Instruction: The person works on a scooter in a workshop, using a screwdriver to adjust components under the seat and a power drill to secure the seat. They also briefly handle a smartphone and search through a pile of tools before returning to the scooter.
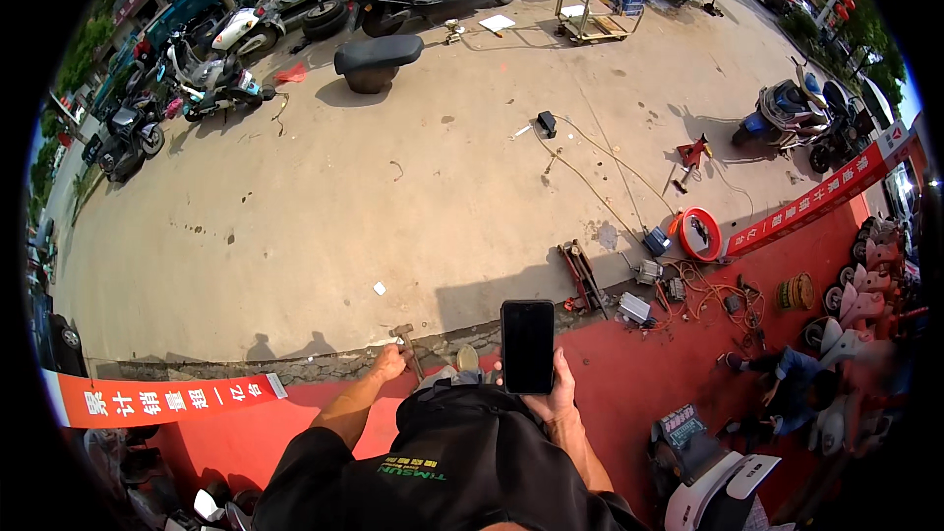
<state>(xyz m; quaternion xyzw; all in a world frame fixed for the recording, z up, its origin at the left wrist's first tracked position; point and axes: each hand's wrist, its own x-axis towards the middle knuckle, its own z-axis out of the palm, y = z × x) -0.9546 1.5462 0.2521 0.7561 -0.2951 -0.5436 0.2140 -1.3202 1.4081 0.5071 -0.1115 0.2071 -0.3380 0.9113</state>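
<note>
Above the red mat's edge (629, 334), right hand (556, 388) fingers clamping a dark phone (527, 344).

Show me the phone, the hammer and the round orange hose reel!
phone (527, 345), head view, middle of its dark screen, held in the right hand (557, 396).
hammer (410, 351), head view, on its handle, above the left hand (389, 364).
orange hose reel (683, 238), head view, its left rim.
</note>
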